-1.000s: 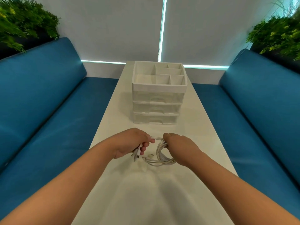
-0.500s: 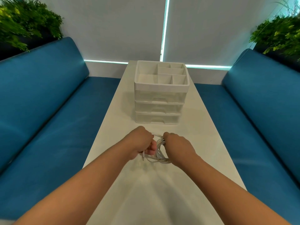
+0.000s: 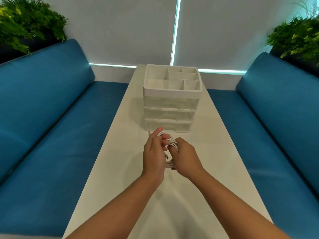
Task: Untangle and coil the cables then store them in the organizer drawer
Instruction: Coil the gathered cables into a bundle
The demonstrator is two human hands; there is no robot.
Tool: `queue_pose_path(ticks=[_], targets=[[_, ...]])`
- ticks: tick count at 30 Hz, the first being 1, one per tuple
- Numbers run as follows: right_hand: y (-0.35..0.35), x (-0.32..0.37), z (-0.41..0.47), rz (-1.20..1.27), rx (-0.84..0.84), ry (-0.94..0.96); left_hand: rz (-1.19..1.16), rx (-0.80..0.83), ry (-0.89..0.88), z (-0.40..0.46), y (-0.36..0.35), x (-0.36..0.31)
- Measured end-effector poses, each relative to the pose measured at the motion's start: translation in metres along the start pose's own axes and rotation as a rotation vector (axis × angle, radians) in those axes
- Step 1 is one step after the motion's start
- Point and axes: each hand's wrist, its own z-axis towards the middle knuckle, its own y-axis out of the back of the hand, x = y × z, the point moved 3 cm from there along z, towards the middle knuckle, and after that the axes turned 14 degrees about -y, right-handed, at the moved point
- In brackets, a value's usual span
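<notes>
White cables (image 3: 172,143) bundled in a coil between both hands, above the tabletop (image 3: 212,152). Left hand (image 3: 153,153) pinching a loop near its plug end; right hand (image 3: 185,156) gripping the coil. Organizer (image 3: 171,99) just beyond, drawers closed.

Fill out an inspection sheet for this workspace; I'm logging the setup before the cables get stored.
Surface: long white table, organizer at its far end.
Job's things: white drawer organizer, three drawers all closed, top tray compartments look empty.
Clutter: nothing seen.
Grippers: left hand and right hand both hold the cable bundle, fingers curled round it.
Cables: white cable coil between the hands, in front of the organizer; one plug end sticks out at the left.
Surroundings: blue benches on both sides, plants in both far corners.
</notes>
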Motion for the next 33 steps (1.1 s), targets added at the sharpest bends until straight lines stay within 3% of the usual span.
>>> queue_pose_path(ticks=[6, 9, 18, 27, 33], targets=[[0.001, -0.005, -0.002, 0.152, -0.002, -0.070, 0.104, 0.156, -0.073, -0.007, -0.004, 0.003], [0.000, -0.007, -0.001, 0.168, 0.008, -0.095, 0.118, 0.288, -0.041, -0.010, -0.009, 0.002], [0.018, -0.002, 0.005, 0.174, -0.057, -0.080, 0.265, 0.549, -0.172, 0.014, -0.012, -0.009], [0.031, 0.004, 0.009, 0.157, -0.168, -0.008, 0.571, 0.350, -0.565, 0.019, 0.002, -0.027], [0.029, 0.012, 0.004, 0.149, -0.192, 0.043, 0.560, 0.197, -0.651, 0.012, 0.003, -0.020]])
